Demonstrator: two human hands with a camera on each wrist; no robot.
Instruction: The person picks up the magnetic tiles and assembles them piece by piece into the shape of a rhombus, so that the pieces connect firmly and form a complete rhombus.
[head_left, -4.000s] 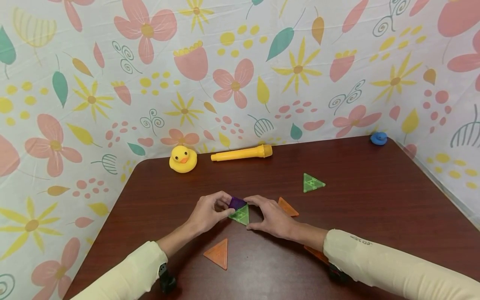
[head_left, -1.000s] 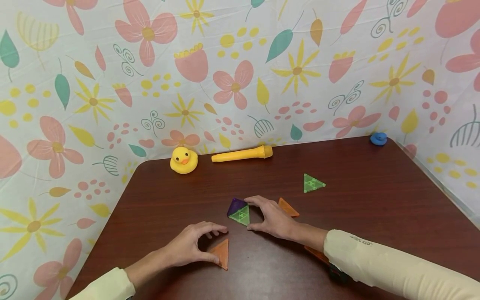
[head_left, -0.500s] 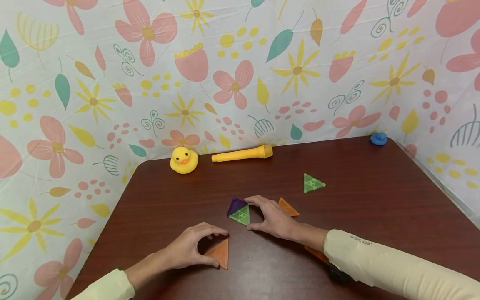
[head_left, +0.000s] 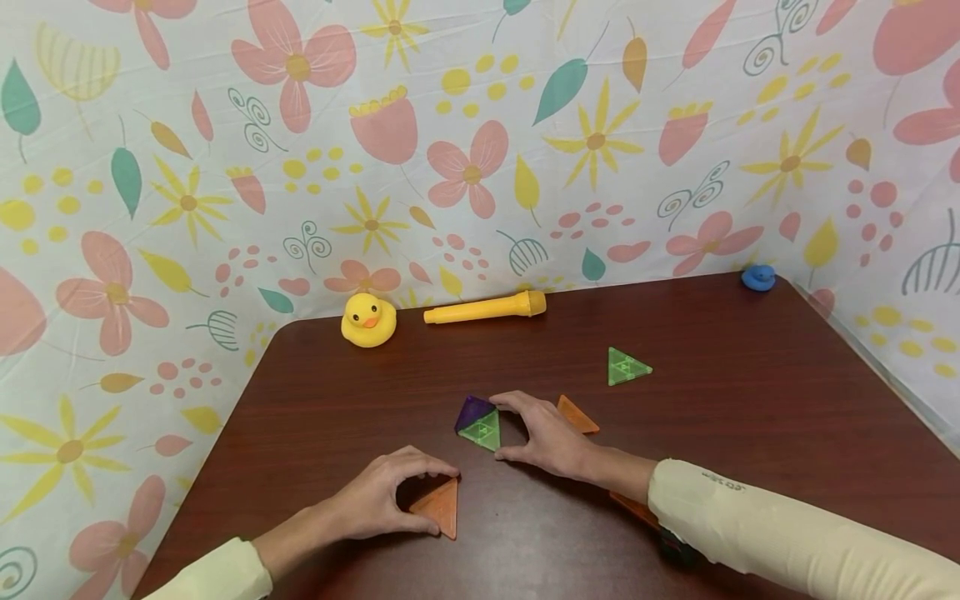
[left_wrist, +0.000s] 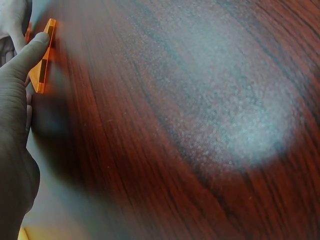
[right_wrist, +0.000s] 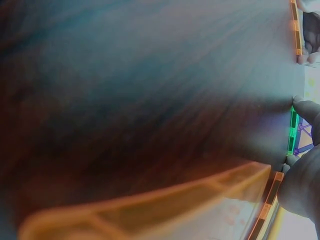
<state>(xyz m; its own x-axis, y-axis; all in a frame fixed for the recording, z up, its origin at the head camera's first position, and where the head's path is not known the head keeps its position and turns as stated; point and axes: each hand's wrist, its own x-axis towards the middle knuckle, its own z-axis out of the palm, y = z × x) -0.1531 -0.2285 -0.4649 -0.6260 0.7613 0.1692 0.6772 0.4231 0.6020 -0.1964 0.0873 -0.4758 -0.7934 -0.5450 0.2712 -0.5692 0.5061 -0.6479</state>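
Observation:
Near the front of the table my left hand [head_left: 378,498] pinches an orange triangular magnetic tile [head_left: 442,507] at its corners between thumb and fingers. The left wrist view shows the thumb against the edge of this orange tile [left_wrist: 44,67]. My right hand [head_left: 546,435] holds a green triangular magnetic tile [head_left: 483,431], index finger at its upper corner and thumb at its lower one. A purple triangular tile [head_left: 472,412] lies flat against the green tile's upper left side. In the right wrist view, the green tile [right_wrist: 293,131] sits between the right thumb and fingers.
Another orange tile [head_left: 576,414] lies just beyond the right hand, and one more [head_left: 636,508] is partly under the right forearm. A second green tile [head_left: 627,367] lies farther back. A yellow duck [head_left: 369,321], yellow toy microphone [head_left: 486,308] and blue duck [head_left: 759,277] line the back edge.
My left hand has left the purple and green tiles, moved toward the front left, and its fingers have closed onto the orange tile. The right hand stays at the green tile.

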